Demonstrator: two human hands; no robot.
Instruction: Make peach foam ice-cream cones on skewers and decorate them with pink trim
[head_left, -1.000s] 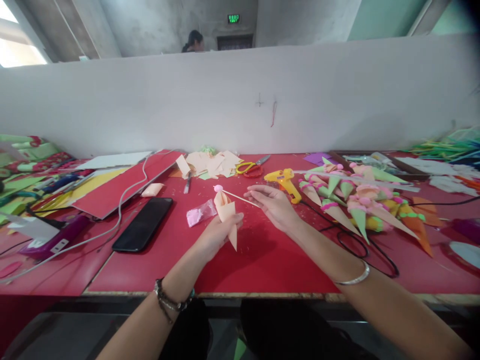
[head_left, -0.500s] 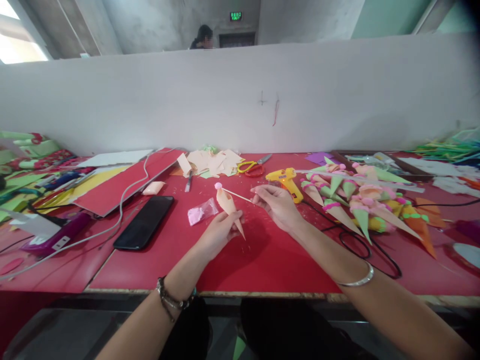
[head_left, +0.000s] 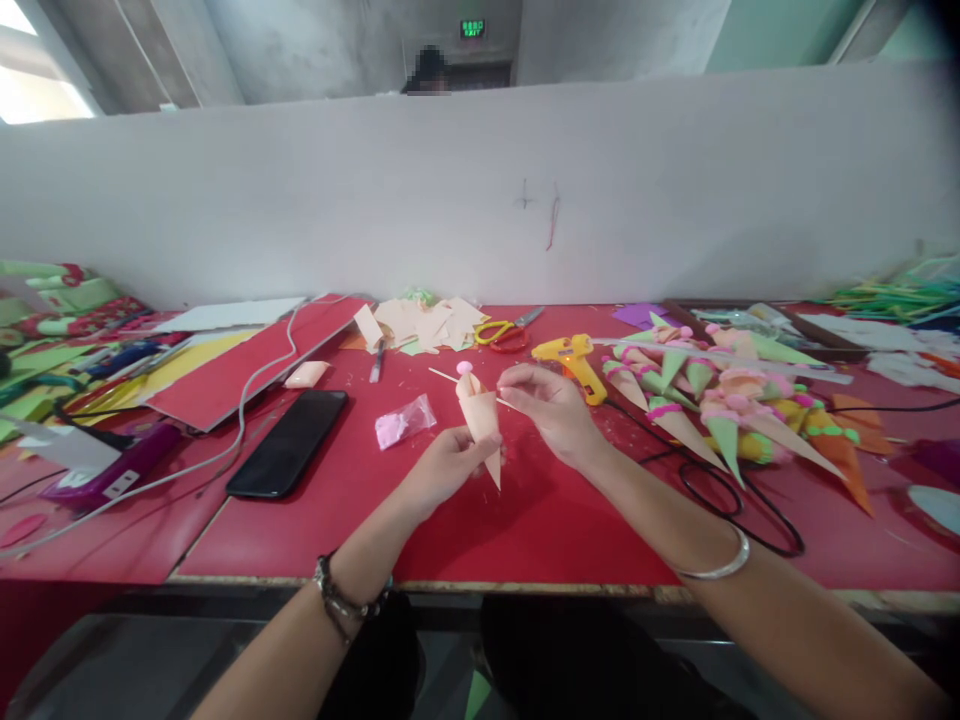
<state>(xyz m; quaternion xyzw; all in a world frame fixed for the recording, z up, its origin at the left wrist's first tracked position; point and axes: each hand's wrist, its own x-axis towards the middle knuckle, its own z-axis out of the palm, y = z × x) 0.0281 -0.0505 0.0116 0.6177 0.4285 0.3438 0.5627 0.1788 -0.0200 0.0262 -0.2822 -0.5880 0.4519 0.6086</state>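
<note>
My left hand [head_left: 442,468] is closed around a peach paper cone [head_left: 482,422], point down, with its mouth up. My right hand [head_left: 546,405] pinches a thin wooden stick [head_left: 444,374] that carries a small pink pompom [head_left: 464,368]. The stick crosses just over the cone's mouth, the pompom right above it. Both hands hover over the red table [head_left: 525,520] near its middle.
A yellow glue gun [head_left: 570,358] lies just behind my right hand, its black cord looping right. A pile of finished cones [head_left: 712,400] fills the right. Scissors [head_left: 504,333], peach paper pieces [head_left: 420,325], a black phone [head_left: 289,443] and a small pink bag [head_left: 403,422] lie left and behind.
My left hand has carried the cone right and turned it more upright. My right hand has slid the stick left, so the pompom now sits over the cone's mouth.
</note>
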